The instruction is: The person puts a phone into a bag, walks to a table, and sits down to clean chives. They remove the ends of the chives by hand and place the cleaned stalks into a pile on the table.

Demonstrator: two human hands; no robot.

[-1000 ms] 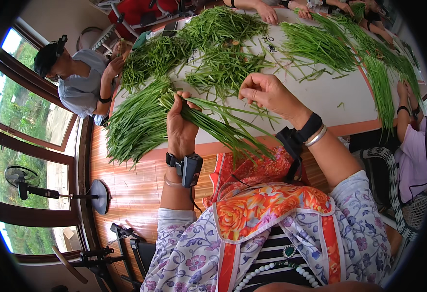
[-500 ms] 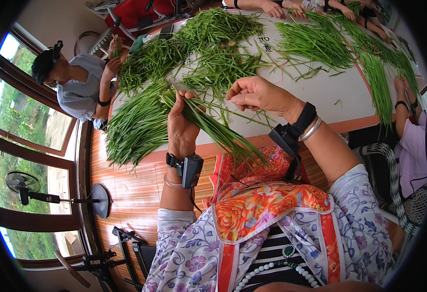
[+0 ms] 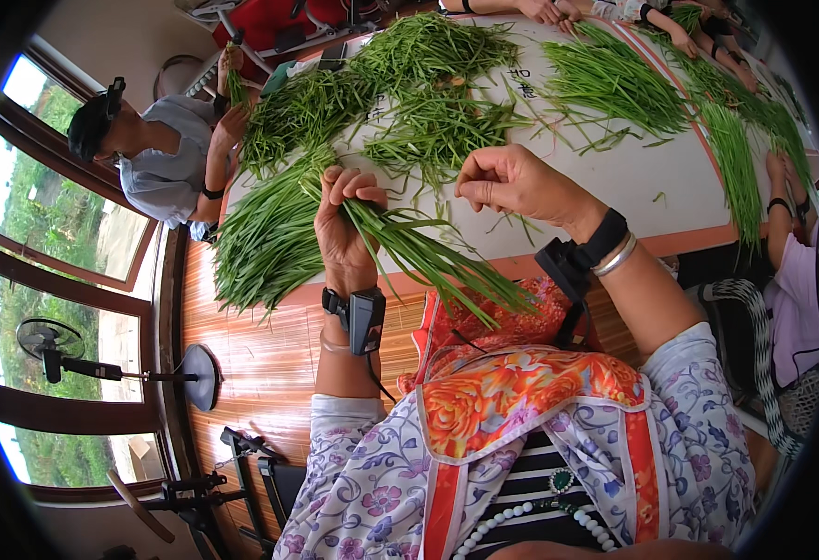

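The left hand [image 3: 342,224] is closed around a bunch of green chives [image 3: 428,257], holding it near the root end. The fingers [image 3: 353,182] wrap the stems from above, and the long leaves go out from the fist down and to the right, across the table edge, until they hang over the red patterned cloth [image 3: 484,322] on the person's lap. Only a short part of the stems shows above the fist.

The right hand [image 3: 512,182] is raised just beside the bunch, to the right of the left hand and a little apart from it. Its fingers are curled and pinched together; if a thin leaf is between them, I cannot tell.

Both hands are over the near edge of the white table [image 3: 615,201]. On the table lie many loose heaps of the same green leaves [image 3: 279,233], the nearest one touching the left hand's side. At the left a person in a light blue shirt [image 3: 162,168] sits at the table corner, holding some stems. More hands of other people [image 3: 549,11] work at the far edge
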